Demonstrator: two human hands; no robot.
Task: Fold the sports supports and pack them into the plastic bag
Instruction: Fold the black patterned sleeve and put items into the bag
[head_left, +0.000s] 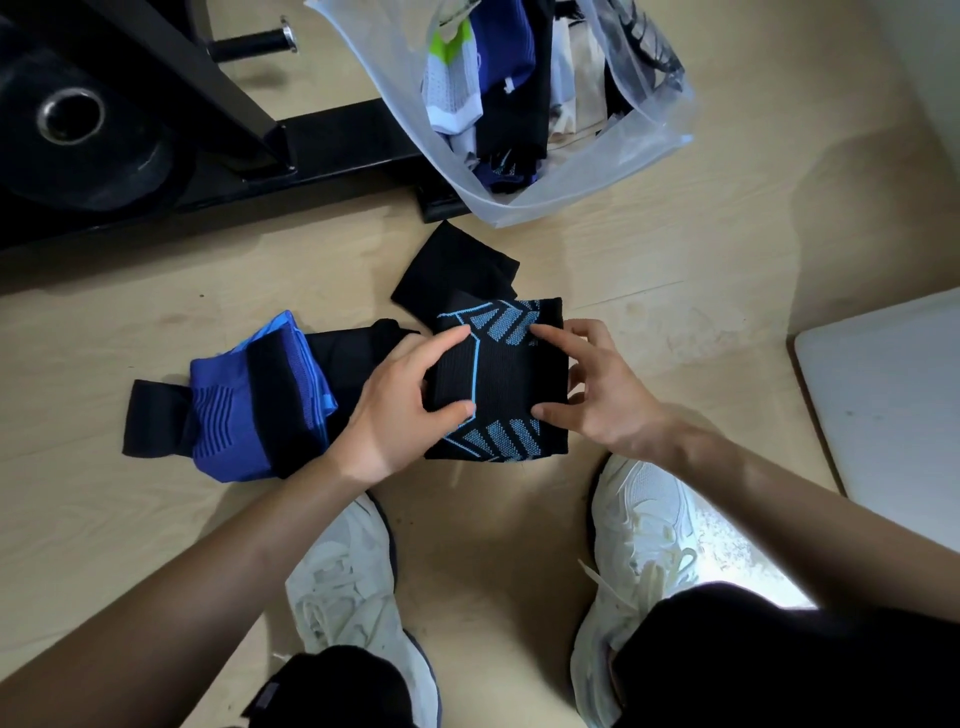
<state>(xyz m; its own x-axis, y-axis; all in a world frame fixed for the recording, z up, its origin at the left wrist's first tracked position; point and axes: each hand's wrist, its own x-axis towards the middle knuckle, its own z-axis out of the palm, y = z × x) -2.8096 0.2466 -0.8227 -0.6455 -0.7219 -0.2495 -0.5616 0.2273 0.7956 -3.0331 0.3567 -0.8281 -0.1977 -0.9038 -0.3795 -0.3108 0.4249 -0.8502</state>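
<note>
I have both hands on a black support with light-blue chevrons (498, 376), which lies flat on the wooden floor (675, 312) just beyond my white shoes (641, 525). My left hand (408, 397) takes its left edge: the grip is half closed, with the forefinger laid over the far part of the fabric and the thumb pressed to the near part. My right hand (597, 384) mirrors it on the right edge, forefinger on the far chevrons, thumb near, the other fingers curled behind the edge.

A plain black support (447, 270) lies partly under its far left corner. To the left sits a blue support (228, 415), crossed by a dark band and lying over black pieces that reach towards my left wrist.

The plastic bag (644, 161) lies open on the far side of the floor, well apart from my hands, with folded white, blue, black and beige pieces inside. Far left are a black metal frame (332, 150) and a weight plate (72, 130). A white panel (893, 395) is at the right.
</note>
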